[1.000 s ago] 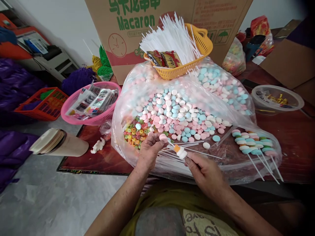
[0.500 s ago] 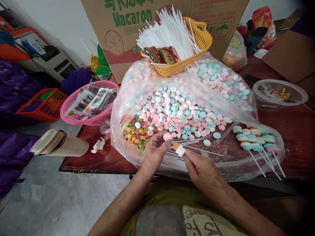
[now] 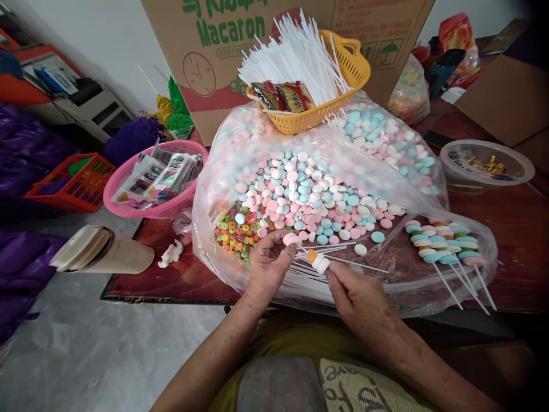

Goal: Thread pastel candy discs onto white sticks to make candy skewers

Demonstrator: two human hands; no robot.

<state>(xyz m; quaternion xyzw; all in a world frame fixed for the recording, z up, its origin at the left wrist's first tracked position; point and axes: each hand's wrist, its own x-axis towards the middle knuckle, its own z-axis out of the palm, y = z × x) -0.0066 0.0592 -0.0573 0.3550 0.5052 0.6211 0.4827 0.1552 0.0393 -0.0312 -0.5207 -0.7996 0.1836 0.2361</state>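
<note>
My left hand (image 3: pixel 271 260) pinches a pink marshmallow (image 3: pixel 291 239) between thumb and fingers. Closed around the lower end of a candy skewer (image 3: pixel 321 264) is my right hand (image 3: pixel 358 292); an orange piece and white marshmallows are threaded on it. Its thin bare tip points up-left, close to the pink marshmallow; whether they touch I cannot tell. Beyond both hands, a pile of pink, white and blue marshmallows (image 3: pixel 304 194) lies on a clear plastic bag (image 3: pixel 206 229). Colourful gummy rings (image 3: pixel 235 237) are at its left. Loose white sticks (image 3: pixel 304 280) lie under my hands.
Several filled skewers (image 3: pixel 444 243) rest at the right. A yellow basket (image 3: pixel 300 120) of white sticks sits at the back before a cardboard box (image 3: pixel 201 74). A pink basket (image 3: pixel 111 183) and a tipped cup (image 3: pixel 124 252) are left, a clear tub (image 3: pixel 454 166) right.
My right hand has shifted slightly right and down with the skewer, so more bare stick shows at its tip. The pink marshmallow has tilted a little in my left hand.
</note>
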